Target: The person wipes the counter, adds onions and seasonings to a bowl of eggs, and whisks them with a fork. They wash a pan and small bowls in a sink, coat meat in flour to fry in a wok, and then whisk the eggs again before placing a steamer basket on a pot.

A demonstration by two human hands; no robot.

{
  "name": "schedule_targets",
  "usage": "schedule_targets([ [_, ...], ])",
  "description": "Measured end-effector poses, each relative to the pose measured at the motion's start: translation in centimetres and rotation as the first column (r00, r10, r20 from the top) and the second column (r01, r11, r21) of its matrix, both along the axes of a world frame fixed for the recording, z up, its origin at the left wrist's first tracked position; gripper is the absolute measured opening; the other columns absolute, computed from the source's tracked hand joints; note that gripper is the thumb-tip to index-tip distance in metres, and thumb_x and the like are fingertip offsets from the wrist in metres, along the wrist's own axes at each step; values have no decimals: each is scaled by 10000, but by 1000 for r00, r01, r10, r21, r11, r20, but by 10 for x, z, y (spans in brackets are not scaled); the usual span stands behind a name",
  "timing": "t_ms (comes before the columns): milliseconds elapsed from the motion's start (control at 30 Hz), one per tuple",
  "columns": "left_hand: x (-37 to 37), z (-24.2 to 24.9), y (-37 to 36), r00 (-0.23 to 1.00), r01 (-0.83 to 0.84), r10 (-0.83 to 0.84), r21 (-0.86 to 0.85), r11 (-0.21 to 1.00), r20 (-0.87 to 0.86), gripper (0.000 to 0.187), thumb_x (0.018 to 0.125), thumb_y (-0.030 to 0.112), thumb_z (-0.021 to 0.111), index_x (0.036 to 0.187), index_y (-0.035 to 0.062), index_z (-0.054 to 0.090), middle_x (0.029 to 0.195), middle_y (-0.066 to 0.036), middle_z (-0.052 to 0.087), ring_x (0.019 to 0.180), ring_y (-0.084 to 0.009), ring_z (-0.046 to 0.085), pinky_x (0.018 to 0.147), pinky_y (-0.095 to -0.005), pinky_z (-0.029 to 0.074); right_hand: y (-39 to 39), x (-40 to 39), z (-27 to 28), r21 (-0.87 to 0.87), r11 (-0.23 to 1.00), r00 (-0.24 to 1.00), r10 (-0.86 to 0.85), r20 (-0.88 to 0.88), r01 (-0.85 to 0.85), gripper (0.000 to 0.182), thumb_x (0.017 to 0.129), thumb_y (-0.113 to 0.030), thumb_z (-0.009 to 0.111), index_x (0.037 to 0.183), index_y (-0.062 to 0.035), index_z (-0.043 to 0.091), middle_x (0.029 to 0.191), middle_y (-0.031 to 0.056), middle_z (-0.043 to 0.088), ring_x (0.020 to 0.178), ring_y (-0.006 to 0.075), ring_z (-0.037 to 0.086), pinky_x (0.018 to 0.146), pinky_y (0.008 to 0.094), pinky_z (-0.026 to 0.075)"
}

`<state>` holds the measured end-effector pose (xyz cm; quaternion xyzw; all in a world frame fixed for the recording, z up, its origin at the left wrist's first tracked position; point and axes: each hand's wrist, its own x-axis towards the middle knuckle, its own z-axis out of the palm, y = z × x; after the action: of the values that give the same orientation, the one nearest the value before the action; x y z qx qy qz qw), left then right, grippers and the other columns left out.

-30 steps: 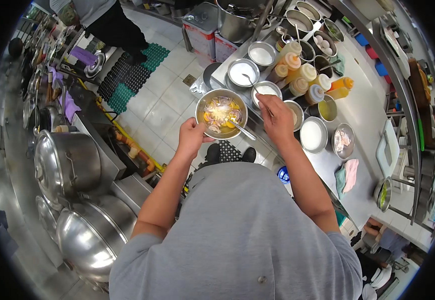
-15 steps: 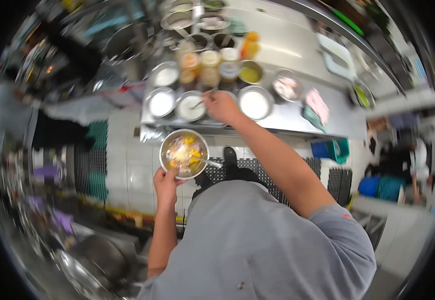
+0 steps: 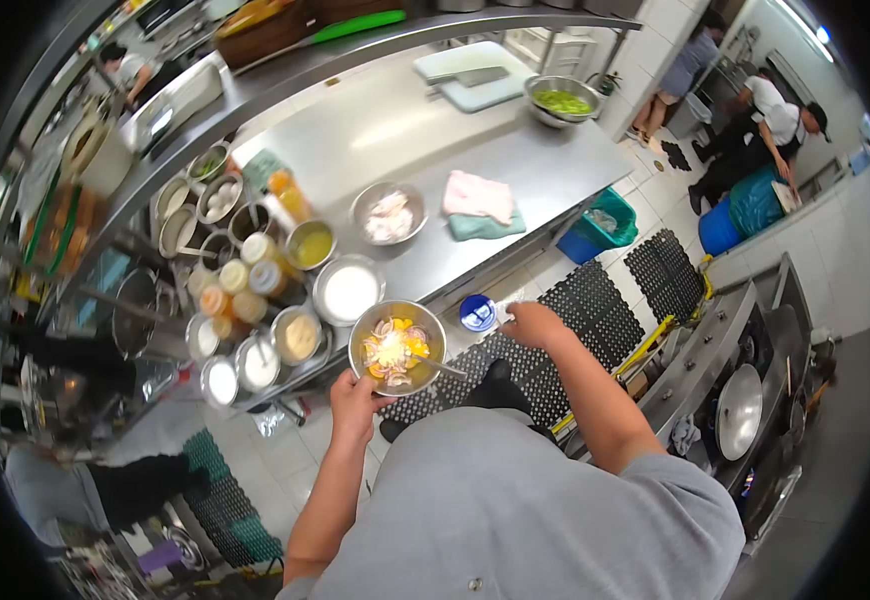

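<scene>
My left hand grips the rim of a metal mixing bowl in front of my waist. Inside lie sliced pieces, some yellow, under a pale heap of powder; a spoon leans out over the right rim. To the right of the bowl is my right hand, fingers curled together and pointing left. What they hold, if anything, cannot be made out. Just left of those fingers appears a round blue object with white in it, below the counter's edge.
The steel counter carries tubs of white powder, squeeze bottles, a bowl of pale pieces, folded cloths and a cleaver on a board. A stove with a wok stands right. Other people work farther off.
My right hand has left the powder tubs and swung right, past the bowl. My view has turned right, bringing the stove in. The left hand keeps hold of the bowl.
</scene>
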<state>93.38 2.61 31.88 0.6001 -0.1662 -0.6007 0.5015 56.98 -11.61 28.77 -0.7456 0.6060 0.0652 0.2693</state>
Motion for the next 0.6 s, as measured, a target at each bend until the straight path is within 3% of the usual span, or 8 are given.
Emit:
schedule_targets([
  [100,-64,6,-67,996,85,-85,-14,996,30,205,982,53,572,1143,-72,592,1120,-205,714,881,-285,774,692,-363,693,8,-72,-29,96,995,998,-16,63,10,529,972,-407,730,1318,-7,711,1276,251,741,1215,414,698,1048,472,553],
  [200,-128,-27,-141,987,155,-152,-59,986,55,239,962,51,560,1169,-68,569,1160,-228,706,927,-323,770,719,-396,694,13,-138,-54,177,982,981,-93,172,62,549,975,-402,733,1350,-1,699,1263,260,745,1192,402,716,1033,462,563],
  [333,-200,-60,-248,981,187,-191,-105,977,-24,216,979,34,545,1161,-79,568,1167,-229,684,924,-319,752,714,-415,689,20,-206,-82,230,906,866,-412,284,356,547,969,-370,755,1366,0,691,1215,251,765,1132,399,745,994,444,585],
  [400,-235,-72,-302,971,204,-219,-139,969,-100,187,1024,62,542,1146,-75,579,1143,-208,681,875,-307,750,682,-410,690,28,-226,-77,188,884,827,-467,312,428,542,968,-368,757,1361,-1,695,1216,248,766,1135,394,744,1000,438,581],
  [500,-272,-81,-373,935,339,-350,-140,930,-62,193,1009,29,537,1157,-91,573,1198,-229,679,899,-334,764,681,-410,696,54,-259,-77,143,811,733,-576,361,567,521,970,-386,752,1327,-8,716,1151,238,777,1093,383,751,990,443,575],
  [600,-306,-104,-427,953,295,-301,-114,949,-45,268,976,-24,554,1223,-126,574,1258,-256,665,916,-348,770,699,-423,710,85,-269,-59,141,715,654,-688,314,685,519,981,-391,741,1320,1,716,1091,220,783,1031,375,754,945,450,578],
])
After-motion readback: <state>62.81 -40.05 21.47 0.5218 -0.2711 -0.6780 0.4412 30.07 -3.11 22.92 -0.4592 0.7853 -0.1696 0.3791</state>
